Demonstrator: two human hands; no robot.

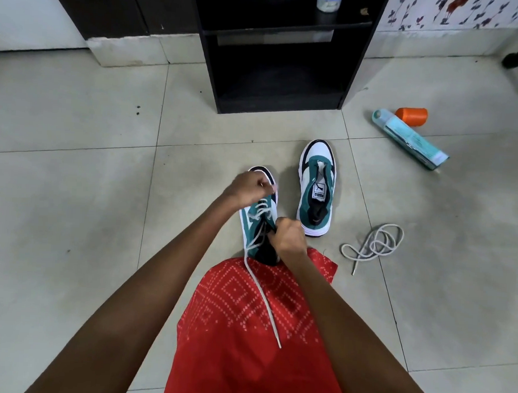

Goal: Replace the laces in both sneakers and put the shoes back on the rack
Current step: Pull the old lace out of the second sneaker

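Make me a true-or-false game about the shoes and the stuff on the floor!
1. The sneaker standing alone has no lace in it. True.
2. Both shoes are already on the black rack. False: both are on the floor in front of it.
3. A loose lace lies on the floor. True.
4. The spray can stands upright. False: it lies on its side beside an orange spool.
5. The left hand and right hand are both curled at the half-laced sneaker. True.

The blurred left hand (247, 190) covers the near sneaker (249, 224) at its toe, perhaps pinching lace (262, 289).
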